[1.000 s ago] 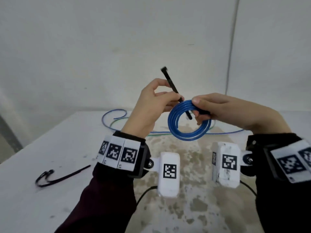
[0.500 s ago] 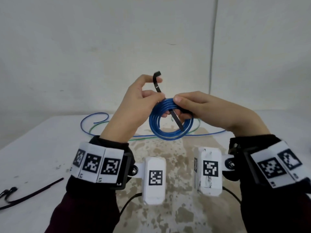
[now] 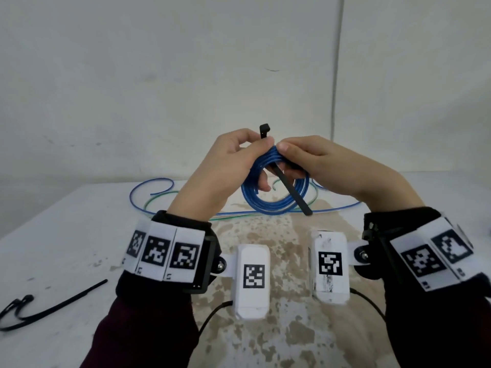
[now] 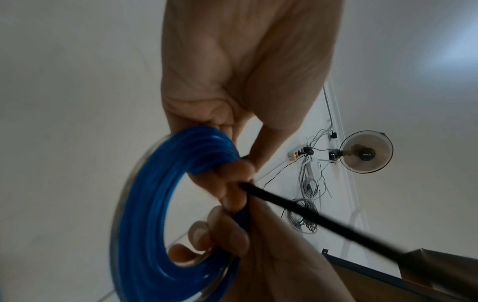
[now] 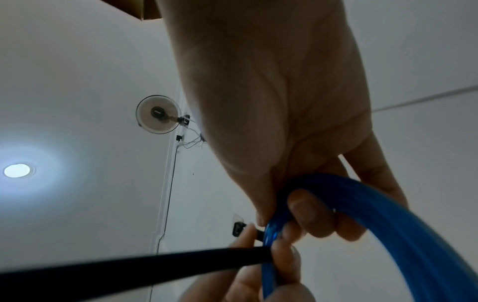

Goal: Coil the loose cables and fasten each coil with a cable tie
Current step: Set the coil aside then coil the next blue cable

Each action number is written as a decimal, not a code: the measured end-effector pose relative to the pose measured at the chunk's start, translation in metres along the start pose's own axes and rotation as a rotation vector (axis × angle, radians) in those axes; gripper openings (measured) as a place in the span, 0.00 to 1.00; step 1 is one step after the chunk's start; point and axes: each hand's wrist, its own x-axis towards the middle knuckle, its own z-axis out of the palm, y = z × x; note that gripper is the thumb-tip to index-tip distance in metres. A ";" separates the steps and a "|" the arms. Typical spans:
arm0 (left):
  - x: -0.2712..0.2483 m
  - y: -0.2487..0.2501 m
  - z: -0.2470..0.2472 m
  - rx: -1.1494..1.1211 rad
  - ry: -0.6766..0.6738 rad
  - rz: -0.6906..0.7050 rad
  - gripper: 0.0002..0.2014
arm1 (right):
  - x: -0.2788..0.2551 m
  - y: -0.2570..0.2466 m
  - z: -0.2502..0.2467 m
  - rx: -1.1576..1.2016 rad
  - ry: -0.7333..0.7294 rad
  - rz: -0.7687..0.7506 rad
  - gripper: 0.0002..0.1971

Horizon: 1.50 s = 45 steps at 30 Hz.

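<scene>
- Blue coil (image 3: pixel 275 193) held up above the desk (image 3: pixel 53 248), wound into several tidy turns; both hands meet at its top edge
- left hand (image 3: pixel 225 166) curled, pinching the head end of a black cable tie (image 3: pixel 289 189) against the top of the coil; square head of the tie pokes up above the fingertips
- right hand (image 3: pixel 326 166) curled over the coil from the other side, thumb and fingers clamping the turns together; the tie's tail slants down through the middle of the coil and out past its lower rim, free end loose
- wrist views agree: tail runs between the fingers and across the blue turns; tip not yet fed into the head, no closed loop visible
- progress, as judged: coiling of this cable looks done; fastening is only begun; left to do here is bringing the tail round, threading it through the head, pulling it snug
- loose cables (image 3: pixel 159 197), blue and green, lie uncoiled on the desk behind the hands; these remain to be coiled and tied
- spare ties (image 3: pixel 39 306) lie on the desk at the near left, well apart from the hands; exact count hard to tell
</scene>
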 end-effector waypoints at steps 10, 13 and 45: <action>0.002 -0.007 -0.002 -0.114 0.117 0.015 0.10 | -0.009 -0.018 -0.005 -0.203 0.178 -0.131 0.21; 0.002 -0.007 -0.003 -0.161 0.107 0.017 0.07 | -0.009 -0.029 0.001 -0.124 0.179 -0.222 0.05; 0.005 -0.010 0.004 0.111 0.226 0.208 0.11 | 0.008 -0.014 0.012 0.333 0.285 0.026 0.18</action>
